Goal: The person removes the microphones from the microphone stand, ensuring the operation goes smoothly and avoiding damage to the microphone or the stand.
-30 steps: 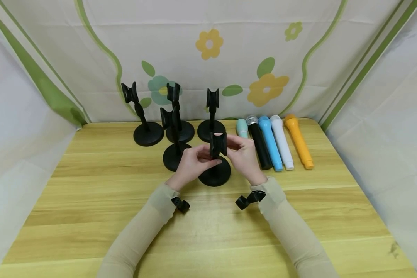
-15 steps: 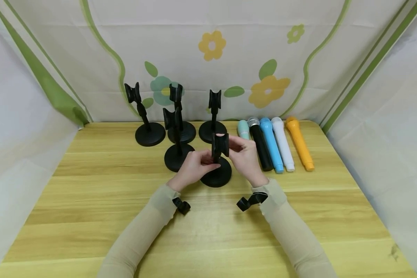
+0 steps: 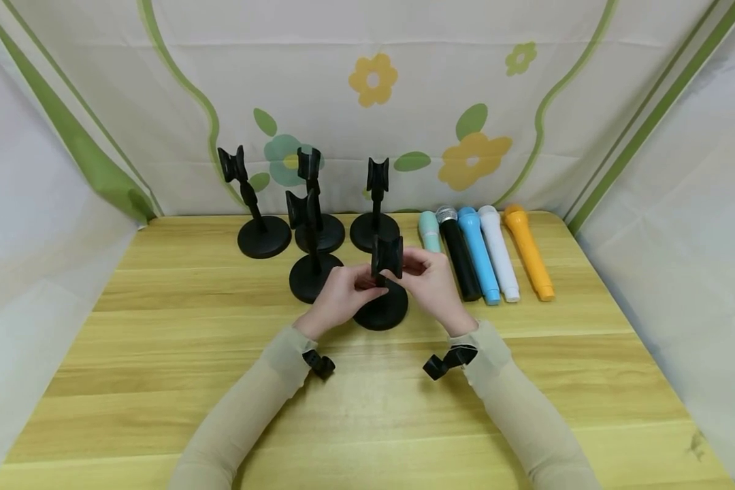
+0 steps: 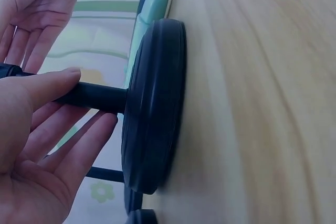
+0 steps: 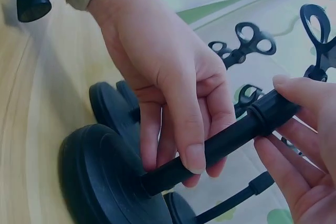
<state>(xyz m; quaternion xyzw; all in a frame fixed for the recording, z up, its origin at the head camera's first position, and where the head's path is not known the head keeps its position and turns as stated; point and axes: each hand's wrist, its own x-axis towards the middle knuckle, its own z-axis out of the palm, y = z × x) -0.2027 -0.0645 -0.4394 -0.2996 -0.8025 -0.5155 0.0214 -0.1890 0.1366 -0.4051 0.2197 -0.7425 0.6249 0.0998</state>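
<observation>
A black desktop microphone stand (image 3: 382, 309) with a round base stands upright on the table in front of me. My left hand (image 3: 345, 294) grips its stem low down, thumb on one side and fingertips on the other, which the left wrist view shows closely. Higher up, my right hand (image 3: 430, 282) pinches the collar (image 5: 268, 113) just beneath the clip (image 3: 387, 257), between thumb and fingers. The clip on top holds nothing. In the head view it covers part of the fingertips of both hands.
Several more black microphone stands (image 3: 265, 237) stand behind and to the left, clips up. On the right lie a mint microphone (image 3: 429, 230), a black one (image 3: 461, 262), a blue one (image 3: 479, 255), a white one (image 3: 499, 255) and an orange one (image 3: 529, 253). A flowered curtain (image 3: 318, 82) hangs behind.
My right hand has slid down from beside the clip to the collar below it, its thumb now in front. The left hand stays on the stem, and the stand keeps its place.
</observation>
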